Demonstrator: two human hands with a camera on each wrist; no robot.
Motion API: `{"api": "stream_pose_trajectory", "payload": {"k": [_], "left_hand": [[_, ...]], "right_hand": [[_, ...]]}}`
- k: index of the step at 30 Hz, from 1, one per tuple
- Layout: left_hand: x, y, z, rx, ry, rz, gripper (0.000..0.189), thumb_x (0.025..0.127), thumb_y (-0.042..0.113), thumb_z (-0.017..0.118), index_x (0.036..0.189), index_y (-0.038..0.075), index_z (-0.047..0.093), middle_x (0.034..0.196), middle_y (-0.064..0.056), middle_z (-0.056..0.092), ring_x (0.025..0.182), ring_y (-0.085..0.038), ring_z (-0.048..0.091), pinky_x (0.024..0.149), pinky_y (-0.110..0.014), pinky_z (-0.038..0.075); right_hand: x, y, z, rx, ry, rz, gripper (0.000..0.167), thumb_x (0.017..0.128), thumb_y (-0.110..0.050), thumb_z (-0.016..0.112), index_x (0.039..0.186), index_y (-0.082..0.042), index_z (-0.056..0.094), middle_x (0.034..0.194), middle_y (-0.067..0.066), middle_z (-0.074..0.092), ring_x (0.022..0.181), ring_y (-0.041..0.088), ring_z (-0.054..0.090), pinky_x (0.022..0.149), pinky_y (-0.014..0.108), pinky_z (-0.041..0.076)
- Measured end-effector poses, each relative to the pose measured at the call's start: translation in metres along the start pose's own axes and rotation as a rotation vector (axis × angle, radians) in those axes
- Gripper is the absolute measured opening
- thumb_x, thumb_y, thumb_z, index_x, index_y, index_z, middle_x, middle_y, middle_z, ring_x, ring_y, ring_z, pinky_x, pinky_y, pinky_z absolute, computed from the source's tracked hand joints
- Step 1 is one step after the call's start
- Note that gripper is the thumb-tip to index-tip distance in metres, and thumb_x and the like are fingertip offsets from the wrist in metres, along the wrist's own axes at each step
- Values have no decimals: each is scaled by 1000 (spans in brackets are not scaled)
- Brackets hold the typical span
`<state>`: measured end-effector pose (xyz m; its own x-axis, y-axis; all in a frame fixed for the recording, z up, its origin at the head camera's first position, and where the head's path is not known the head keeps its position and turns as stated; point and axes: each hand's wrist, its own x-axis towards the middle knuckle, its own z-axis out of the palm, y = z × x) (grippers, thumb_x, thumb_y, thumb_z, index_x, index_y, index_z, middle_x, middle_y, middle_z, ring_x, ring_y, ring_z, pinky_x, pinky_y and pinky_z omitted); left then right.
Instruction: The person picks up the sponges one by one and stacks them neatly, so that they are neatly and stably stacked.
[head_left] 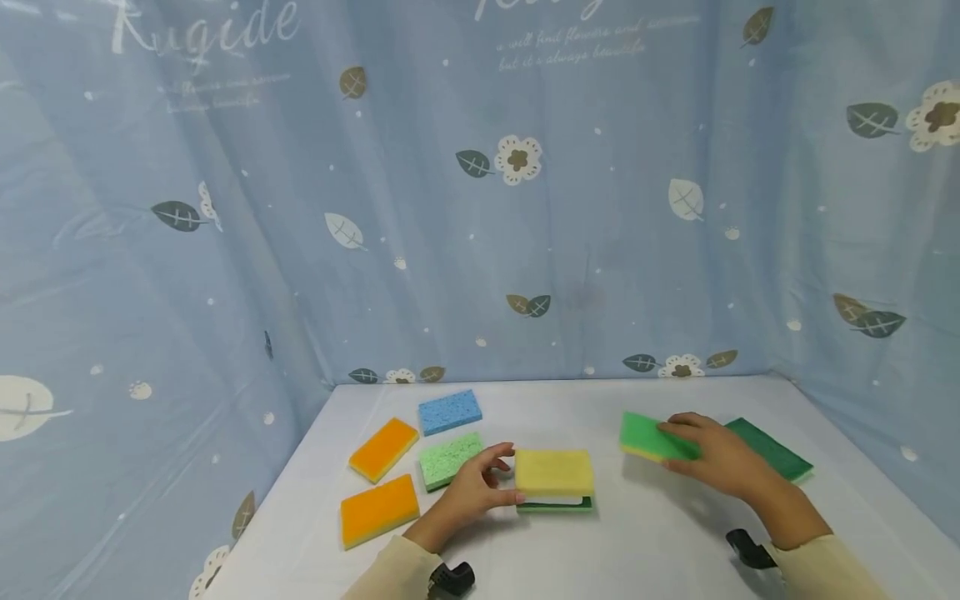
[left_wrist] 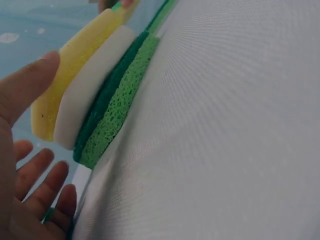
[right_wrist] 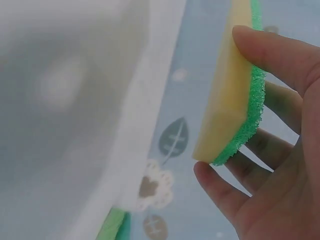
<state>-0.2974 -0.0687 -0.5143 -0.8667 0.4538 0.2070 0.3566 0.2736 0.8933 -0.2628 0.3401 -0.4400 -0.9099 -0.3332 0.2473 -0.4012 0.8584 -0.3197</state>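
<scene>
My right hand [head_left: 716, 454] holds a green-and-yellow scrub sponge [head_left: 656, 437] above the table, green side up. In the right wrist view its thumb presses the yellow foam [right_wrist: 225, 100] and the fingers are behind the green layer [right_wrist: 256, 100]. Left of centre, my left hand [head_left: 476, 483] stands beside a sponge stack, thumb tip right at the yellow sponge [head_left: 553, 472] on top, other fingers apart and loosely bent. Under the yellow one lie a white sponge [left_wrist: 90, 85] and a green sponge with a dark green layer [left_wrist: 120, 100].
To the left lie two orange sponges [head_left: 383, 450] [head_left: 380, 510], a blue sponge [head_left: 450, 412] and a speckled light green sponge [head_left: 450, 460]. A dark green sponge [head_left: 768, 450] lies beyond my right hand. A blue patterned curtain [head_left: 585, 208] surrounds the white table [head_left: 637, 550].
</scene>
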Motion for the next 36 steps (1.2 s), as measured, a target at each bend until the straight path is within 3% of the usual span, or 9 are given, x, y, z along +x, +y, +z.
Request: {"api": "stream_pose_trajectory", "payload": {"k": [6,11,17,23,27,33,36], "left_hand": [[2,12,-2,29,14,3,84,75,26,86,146,12,44,133,-5,55,104,-29,54,84,-40,47],[6,17,-4,54,10,34,81,76,25,86,145,16,46,137,-7,51,111,-32,52,88,-48,45],[6,12,-3,60,4,55,75,77,29,85,143,19,50,137,-9,51,112,-29,52,90,-43,46],[6,10,-1,34,11,78,79,75,23,86,144,21,47,138,-11,52,119,-28,50,93,-37,45],[5,15,-1,22,19,77,82,74,16,86,145,15,44,135,-14,53,118,-33,50,92,-44,45],[-2,40,-3,-1,1,87,82,75,13,85,144,4,43,131,-12,56,116,-40,50,92,-50,45],[-1,40,-2,-9,5,109,82,75,11,85,144,3,43,131,-15,55,116,-41,50,91,-49,46]], "right_hand": [[10,-22,2,11,30,-69,64,85,-52,69,134,-10,61,134,18,51,120,44,48,89,62,42],[23,-37,9,17,34,-142,60,86,-49,70,133,-13,62,132,13,53,117,37,52,89,57,45],[30,-50,20,73,20,-198,53,85,-42,74,131,-15,64,130,8,53,115,31,53,89,53,46],[35,-63,30,103,7,-222,52,85,-41,74,130,-16,64,130,6,53,116,30,52,90,53,45],[40,-70,36,108,-6,-231,53,85,-47,72,130,-18,64,131,4,52,119,29,50,92,53,44],[46,-82,43,117,-31,-245,54,85,-49,71,129,-19,65,132,3,51,120,27,50,94,51,44],[48,-87,44,118,-44,-244,54,85,-49,72,129,-19,65,131,3,51,120,26,49,94,51,44]]}}
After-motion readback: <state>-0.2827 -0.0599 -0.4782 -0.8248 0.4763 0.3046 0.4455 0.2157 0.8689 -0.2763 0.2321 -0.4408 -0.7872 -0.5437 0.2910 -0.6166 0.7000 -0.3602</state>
